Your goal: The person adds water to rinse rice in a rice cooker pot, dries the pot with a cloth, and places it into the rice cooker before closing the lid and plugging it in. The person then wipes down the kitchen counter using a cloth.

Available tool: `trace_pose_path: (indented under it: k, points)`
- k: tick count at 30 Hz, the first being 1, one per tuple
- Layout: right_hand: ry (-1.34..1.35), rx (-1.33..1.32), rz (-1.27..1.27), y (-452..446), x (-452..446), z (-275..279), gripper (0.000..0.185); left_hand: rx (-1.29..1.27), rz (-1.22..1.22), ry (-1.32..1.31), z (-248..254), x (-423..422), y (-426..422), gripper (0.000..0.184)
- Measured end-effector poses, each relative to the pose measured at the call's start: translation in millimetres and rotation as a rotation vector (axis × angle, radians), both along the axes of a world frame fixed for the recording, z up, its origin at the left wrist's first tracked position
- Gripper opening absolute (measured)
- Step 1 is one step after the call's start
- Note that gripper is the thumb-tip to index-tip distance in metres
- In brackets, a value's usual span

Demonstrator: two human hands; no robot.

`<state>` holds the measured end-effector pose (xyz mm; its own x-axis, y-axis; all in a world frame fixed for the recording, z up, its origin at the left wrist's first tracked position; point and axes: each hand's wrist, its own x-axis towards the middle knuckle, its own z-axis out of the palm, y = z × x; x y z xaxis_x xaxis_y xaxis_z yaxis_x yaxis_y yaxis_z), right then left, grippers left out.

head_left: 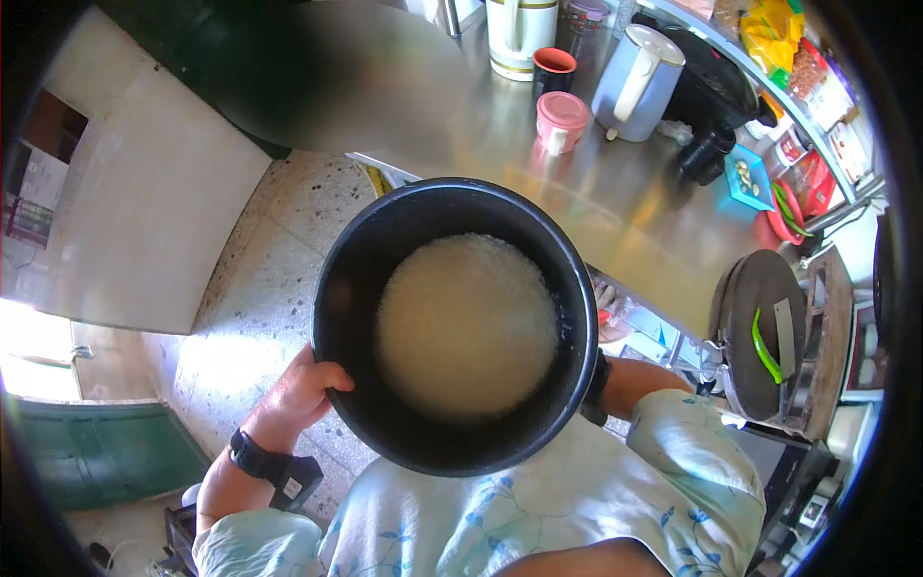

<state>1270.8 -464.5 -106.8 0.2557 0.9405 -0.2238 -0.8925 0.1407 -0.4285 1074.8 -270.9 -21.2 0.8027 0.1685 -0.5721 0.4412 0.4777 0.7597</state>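
Observation:
A round black pot (pixel 341 279) is held up in front of my body, with whitish grains, apparently rice in cloudy water, covering its bottom. My left hand (pixel 310 387) grips the pot's left side, its thumb over the rim. On the right side, my right forearm reaches behind the pot, which hides that hand and its fingers. Each wrist has a black band or device on it.
A steel counter (pixel 625 216) runs behind the pot, bearing a blue-grey kettle (pixel 639 85), a pink lidded cup (pixel 561 122) and a dark cup (pixel 554 71). At right, a round board (pixel 745 332) holds a green chili (pixel 764 348) and a knife (pixel 785 337).

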Motion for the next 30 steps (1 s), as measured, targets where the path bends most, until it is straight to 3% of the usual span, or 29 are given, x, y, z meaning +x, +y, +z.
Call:
trace_pose_path:
  k: [3,4,5,6,7,9,10,13,15,20,21,22,24,25,26,30]
  points:
    - [0.037,-0.007,-0.030,-1.3,-3.0,-1.2,0.037,0.015,0.041,-0.029,-4.0,-1.1,-9.0,0.030]
    - [0.046,-0.003,-0.037,-1.6,-4.5,-0.5,0.037,0.101,-0.094,-0.028,1.5,-2.6,-3.3,0.033]
    - [0.054,0.000,-0.044,-2.7,-5.7,0.4,0.037,0.185,-0.233,-0.031,5.3,-2.3,7.0,0.038]
    - [0.067,0.005,-0.049,-3.3,-5.9,0.4,0.037,0.167,-0.530,-0.078,2.6,-5.4,47.0,0.047]
    - [0.084,0.011,-0.050,-3.5,-7.8,0.8,0.037,0.352,-0.515,-0.127,35.4,22.1,29.8,0.058]
    - [0.122,0.025,-0.050,-4.1,-11.9,1.4,0.038,0.590,-0.537,-0.183,40.3,58.7,40.6,0.074]
    - [0.134,0.035,-0.046,-4.3,-13.9,2.2,0.038,0.490,-0.541,-0.258,39.7,77.6,42.6,0.076]
    - [0.182,0.061,-0.037,-4.8,-18.7,2.4,0.038,0.394,-0.728,-0.138,29.7,106.4,50.2,0.066]
    - [0.204,0.072,-0.033,-5.3,-19.3,3.4,0.039,0.246,-0.853,0.152,0.4,101.6,68.4,0.062]
    - [0.204,0.031,-0.037,-10.5,-9.1,7.8,0.040,0.233,-0.491,0.265,-45.2,35.7,101.9,0.039]
    - [0.182,-0.044,-0.019,-14.5,-6.3,10.4,0.043,0.518,-0.563,0.130,-84.9,6.8,135.4,0.037]
    - [0.182,-0.045,-0.023,-14.2,-1.5,4.1,0.043,0.518,-0.566,0.129,-74.7,5.4,118.9,0.037]
    - [-0.424,-0.320,-0.165,-5.7,7.1,-24.0,0.038,0.007,-0.083,0.147,-43.4,8.5,62.2,0.037]
    - [-0.728,-0.449,-0.230,-1.9,6.5,-31.6,0.036,0.078,0.029,0.153,-50.1,1.0,51.8,0.036]
    - [-0.665,-0.241,-0.247,-6.7,2.9,-11.9,0.033,0.042,0.033,0.139,-60.6,-4.8,46.2,0.035]
    - [-0.391,-0.313,-0.431,-4.0,-16.9,-18.0,0.036,-0.042,0.279,0.030,-87.7,-3.9,18.6,0.036]
